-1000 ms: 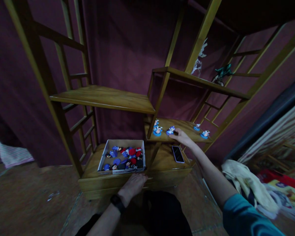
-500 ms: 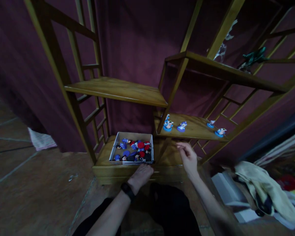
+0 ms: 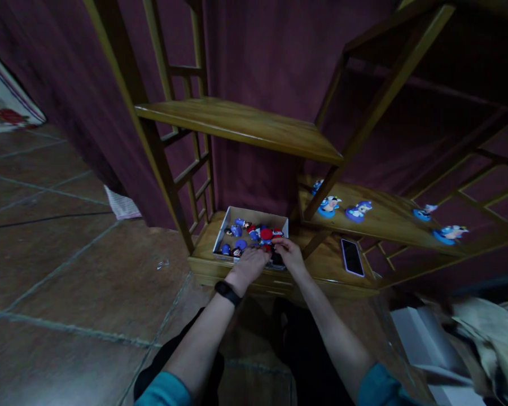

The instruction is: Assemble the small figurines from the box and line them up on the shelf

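A shallow cardboard box (image 3: 221,232) on the low wooden shelf holds several small figurines in blue, red and black. Over its front edge reaches my left hand (image 3: 253,263), a dark band on the wrist; its fingertips are hidden among the toys. My right hand (image 3: 290,255) is at the box's front right corner, fingers drawn together beside a red-topped figurine (image 3: 266,233). Whatever lies between those fingers is too small and dark to name. The two hands nearly meet.
Several blue-based figurines, among them a purple one (image 3: 358,211), stand on the raised shelf (image 3: 389,223) at right. A phone (image 3: 353,257) lies on the lower shelf. Above the box juts another wooden shelf (image 3: 245,125). White boxes (image 3: 425,341) and cloth are on the floor at right.
My right hand has moved left, from beside the raised shelf to the box. My left hand has gone from the box's front edge into it. The view has shifted, revealing the phone.
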Demonstrator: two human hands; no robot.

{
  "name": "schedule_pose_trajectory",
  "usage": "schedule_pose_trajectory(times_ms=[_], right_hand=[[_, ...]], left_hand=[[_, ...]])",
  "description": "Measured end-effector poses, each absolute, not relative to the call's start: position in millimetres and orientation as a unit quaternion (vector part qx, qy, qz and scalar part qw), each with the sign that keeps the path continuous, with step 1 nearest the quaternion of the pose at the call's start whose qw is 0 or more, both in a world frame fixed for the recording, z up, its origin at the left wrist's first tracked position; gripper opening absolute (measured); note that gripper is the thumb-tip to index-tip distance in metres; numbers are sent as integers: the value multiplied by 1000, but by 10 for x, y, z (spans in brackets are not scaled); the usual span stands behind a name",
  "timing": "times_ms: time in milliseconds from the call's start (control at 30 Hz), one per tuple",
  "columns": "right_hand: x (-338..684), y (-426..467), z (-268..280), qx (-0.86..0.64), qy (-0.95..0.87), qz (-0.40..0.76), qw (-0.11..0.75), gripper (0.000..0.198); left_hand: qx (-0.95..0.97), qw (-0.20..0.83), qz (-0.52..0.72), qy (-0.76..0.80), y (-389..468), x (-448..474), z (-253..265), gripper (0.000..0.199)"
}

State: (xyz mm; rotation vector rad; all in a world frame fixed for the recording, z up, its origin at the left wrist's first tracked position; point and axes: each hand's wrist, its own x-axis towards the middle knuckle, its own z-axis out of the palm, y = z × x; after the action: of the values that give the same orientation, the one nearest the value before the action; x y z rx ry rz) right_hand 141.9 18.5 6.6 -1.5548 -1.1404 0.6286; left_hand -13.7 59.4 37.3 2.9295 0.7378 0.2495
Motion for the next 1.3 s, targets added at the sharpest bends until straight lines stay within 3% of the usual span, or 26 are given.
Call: schedule_pose_trajectory(times_ms=[200, 400, 500, 867, 1067, 1300], right_hand=[[1369, 556, -98, -687, -537, 236, 429, 28], [1298, 655, -88, -656, -678, 190, 272, 43], [1252, 632, -119, -648, -699, 200, 229, 40], [1200, 646, -251, -664, -678, 205, 241, 36], [1157, 662, -259, -679, -658, 202, 255, 32], [1114, 693, -254, -724, -625, 164, 242, 22]], left_hand=[[954, 13, 110, 280, 800, -176, 357, 25], [947, 8, 48, 319, 807, -76, 300, 26], [940, 23, 16, 340, 786, -35, 299, 26], [916, 108, 5, 386, 827, 60, 139, 31], [916, 86, 0, 392, 814, 61, 83, 36], [916, 120, -3, 383, 992, -181, 260, 28]])
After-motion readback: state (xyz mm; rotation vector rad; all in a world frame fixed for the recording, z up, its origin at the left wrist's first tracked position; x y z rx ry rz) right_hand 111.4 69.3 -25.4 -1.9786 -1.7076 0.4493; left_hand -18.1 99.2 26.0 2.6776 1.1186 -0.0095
